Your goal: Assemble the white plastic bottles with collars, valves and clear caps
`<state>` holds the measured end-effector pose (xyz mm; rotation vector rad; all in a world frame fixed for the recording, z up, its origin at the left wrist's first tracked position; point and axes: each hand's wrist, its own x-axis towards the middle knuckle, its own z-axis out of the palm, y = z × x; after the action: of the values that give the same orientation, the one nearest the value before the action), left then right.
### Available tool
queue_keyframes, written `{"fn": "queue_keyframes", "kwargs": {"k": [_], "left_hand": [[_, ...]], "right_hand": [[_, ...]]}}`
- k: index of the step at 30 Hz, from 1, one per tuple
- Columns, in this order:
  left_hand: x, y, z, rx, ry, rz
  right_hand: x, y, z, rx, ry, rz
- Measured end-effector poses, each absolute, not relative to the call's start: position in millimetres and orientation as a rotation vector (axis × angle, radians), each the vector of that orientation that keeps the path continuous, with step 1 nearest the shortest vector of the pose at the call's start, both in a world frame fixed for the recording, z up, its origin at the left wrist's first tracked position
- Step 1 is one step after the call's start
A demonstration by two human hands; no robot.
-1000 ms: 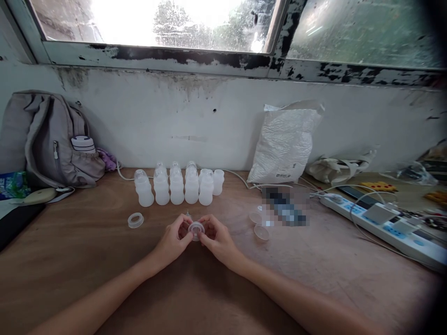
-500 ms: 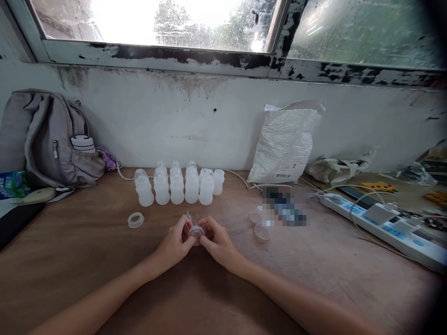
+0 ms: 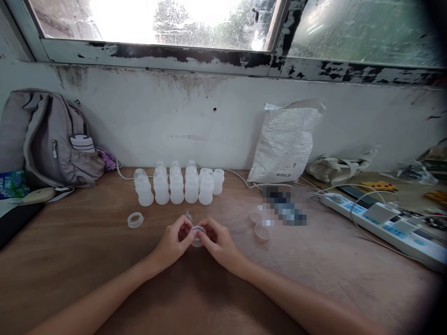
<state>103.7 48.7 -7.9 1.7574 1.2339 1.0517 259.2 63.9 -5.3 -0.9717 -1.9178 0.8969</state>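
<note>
Above the middle of the table, my left hand [image 3: 177, 241] and my right hand [image 3: 217, 242] pinch a translucent bottle ring [image 3: 199, 241] between them, thumbs on its near side. Parts of the ring are covered by my fingers. Just past my left fingertips a small clear pointed piece [image 3: 188, 216], like a bottle teat, shows; its lower part is hidden. To the left, another translucent ring [image 3: 135, 220] lies on the table. Beyond my hands stand several frosted baby bottles [image 3: 177, 190], some with clear domed caps. Clear round caps [image 3: 261, 232] lie to the right.
A grey backpack [image 3: 52, 139] leans on the wall at left. A white padded bag [image 3: 284, 144] stands at the back, right of the bottles. Near the right edge lies a white power strip [image 3: 387, 229] with cables, beside a blurred-out dark object [image 3: 286, 207].
My thumbs have shifted slightly inward over the ring, and the ring has tilted a little. Both hands stay in about the same place; the bottles and loose pieces stand as before.
</note>
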Motion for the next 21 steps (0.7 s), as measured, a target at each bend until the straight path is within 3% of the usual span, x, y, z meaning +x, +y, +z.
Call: {"fn": "queue_keyframes", "kwargs": {"k": [21], "left_hand": [[103.9, 46.9, -7.3, 1.874, 1.263, 1.035]], "right_hand": [[258.7, 63.5, -6.7, -0.943, -1.946, 0.934]]}}
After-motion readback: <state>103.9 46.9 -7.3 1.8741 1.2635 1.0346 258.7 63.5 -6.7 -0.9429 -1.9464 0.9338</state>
